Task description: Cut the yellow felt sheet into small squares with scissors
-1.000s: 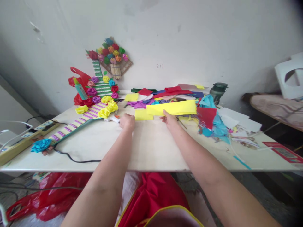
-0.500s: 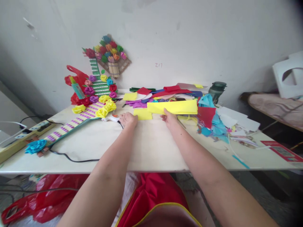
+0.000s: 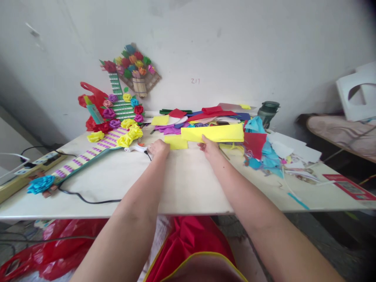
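In my right hand (image 3: 210, 149) is a long folded yellow sheet (image 3: 213, 133), paper or cloth, with the thumb on its front lower edge and the fingers curled below. A smaller yellow piece (image 3: 176, 141) lies at its left end, partly under it. My left hand (image 3: 159, 148) is closed at the left edge of that smaller piece; its fingertips are mostly hidden. Just left of this hand lies a white glue gun (image 3: 136, 148) with a black cord. Yellow fabric-like flowers (image 3: 129, 136) rest beyond the glue gun on a purple-and-white striped strip (image 3: 88, 153).
Stacked coloured sheets (image 3: 211, 113) lie along the wall. On the right are blue scraps (image 3: 266, 152), a red piece (image 3: 255, 145), white papers (image 3: 296, 147) and a dark green bottle (image 3: 268, 111). A power strip (image 3: 32, 168) sits at the left edge; a flower-decorated guitar-shaped craft (image 3: 123, 107) leans behind.
The view has shifted very slightly. Both hands and the yellow sheets stay in almost the same place.
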### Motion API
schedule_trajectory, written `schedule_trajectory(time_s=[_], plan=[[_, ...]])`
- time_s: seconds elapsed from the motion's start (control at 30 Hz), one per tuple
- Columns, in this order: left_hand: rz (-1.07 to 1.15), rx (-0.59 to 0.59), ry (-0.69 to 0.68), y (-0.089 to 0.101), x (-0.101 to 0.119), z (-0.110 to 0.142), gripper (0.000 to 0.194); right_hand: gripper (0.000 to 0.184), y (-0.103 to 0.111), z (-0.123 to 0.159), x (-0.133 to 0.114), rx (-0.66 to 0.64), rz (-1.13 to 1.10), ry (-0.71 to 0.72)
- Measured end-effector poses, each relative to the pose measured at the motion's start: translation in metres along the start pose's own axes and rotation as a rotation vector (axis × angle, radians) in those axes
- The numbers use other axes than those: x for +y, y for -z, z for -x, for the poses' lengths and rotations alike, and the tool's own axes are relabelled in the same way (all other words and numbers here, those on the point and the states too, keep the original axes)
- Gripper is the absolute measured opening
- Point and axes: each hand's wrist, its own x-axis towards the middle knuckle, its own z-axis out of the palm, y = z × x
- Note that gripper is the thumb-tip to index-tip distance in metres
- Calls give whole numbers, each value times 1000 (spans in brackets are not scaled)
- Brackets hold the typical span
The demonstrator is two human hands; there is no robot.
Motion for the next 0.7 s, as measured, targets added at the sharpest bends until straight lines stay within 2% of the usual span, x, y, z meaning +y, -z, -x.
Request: schedule_trajectory(time_s=[0.17,0.3,0.37,0.43,0.57,0.7], plan=[[262,82,-47,10,-11,-3,13,13,0,0,0,3,8,-8],[342,106,-11,21,-16,-3,21,14,0,-1,1,-5,7,-3],[475,123,-7,21,-15,-3,25,12,1,0,0,-10,-2,-3],[709,67,30,18,-13,-2,26,10,1,1,-2,-21,-26,-8],[1162,-155,152,6,-11,4,22,7,2,1,-4,-57,-80,-52],[1400,-228,91,-1,-12,11,24,2,1,0,-4,-136,-115,-118]])
